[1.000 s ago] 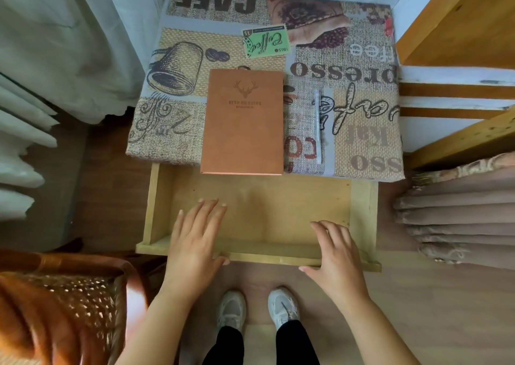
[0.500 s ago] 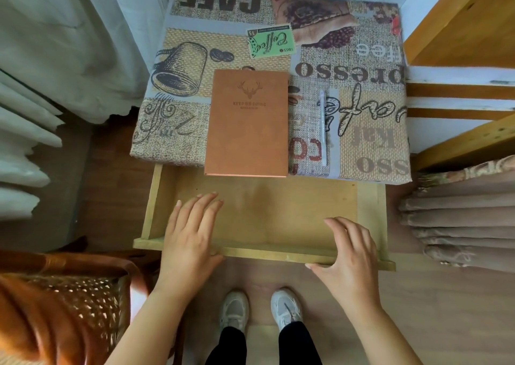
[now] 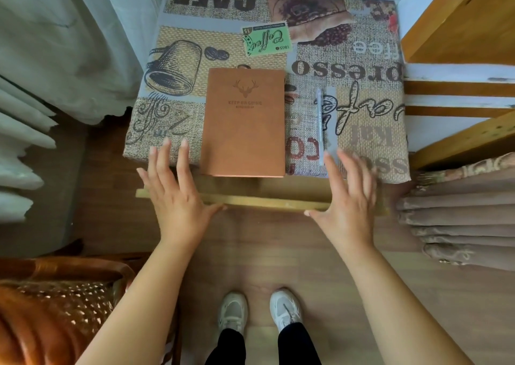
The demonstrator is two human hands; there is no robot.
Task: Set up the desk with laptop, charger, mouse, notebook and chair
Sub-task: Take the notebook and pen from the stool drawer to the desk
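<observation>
Palms, fingers spread, press the drawer front at 6 o'clock; push evenly so left hand and right hand avoid jamming it under the surface.

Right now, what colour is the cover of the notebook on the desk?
Brown, with a stamped deer head; the notebook shows best in the head view.

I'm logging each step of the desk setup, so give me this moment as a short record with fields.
desk: small table under a coffee-print cloth
notebook: brown, closed, near front edge
pen: right of notebook, apart from it
drawer: nearly shut
left hand: open, flat on drawer front
right hand: open, on drawer front
chair: wicker seat, lower left
laptop, charger, mouse: not in view
</observation>
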